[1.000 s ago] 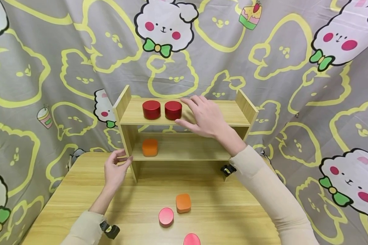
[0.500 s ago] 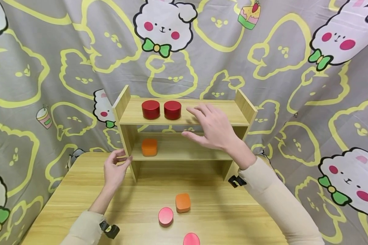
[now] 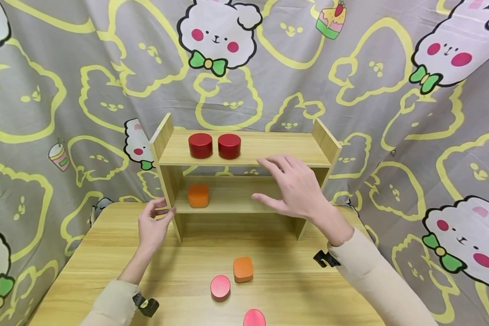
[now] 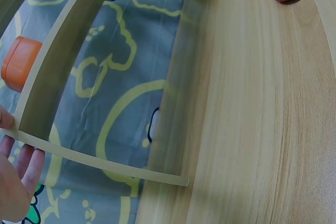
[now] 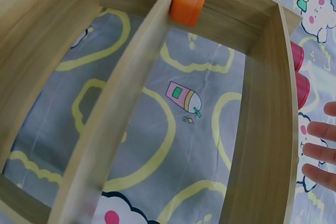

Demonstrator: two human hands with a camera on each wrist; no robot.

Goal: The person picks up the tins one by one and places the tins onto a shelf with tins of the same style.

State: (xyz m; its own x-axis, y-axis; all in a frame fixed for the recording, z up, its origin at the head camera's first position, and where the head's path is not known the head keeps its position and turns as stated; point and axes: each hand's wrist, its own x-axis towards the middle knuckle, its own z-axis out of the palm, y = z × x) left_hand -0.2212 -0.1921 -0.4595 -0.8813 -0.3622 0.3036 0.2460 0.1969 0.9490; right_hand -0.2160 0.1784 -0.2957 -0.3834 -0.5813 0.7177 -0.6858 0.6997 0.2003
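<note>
My left hand grips the left side panel of a small wooden shelf, thumb on one face and fingers on the other in the left wrist view. My right hand holds nothing. Its fingers are spread and slightly bent in front of the shelf's right half, just below the top board's front edge. Two dark red cylinders, a left one and a right one, stand side by side on the top board. On the middle board, near the left panel, sits an orange rounded-square block.
Before the shelf, a second orange block lies on the wooden table. Close to it is a pinkish-red round piece, with another round piece at the bottom edge of the view. A patterned curtain hangs behind.
My right hand has drawn away from the right red cylinder, moving right and down toward me. The left hand keeps its place on the panel, and both cylinders stay where they stood.
</note>
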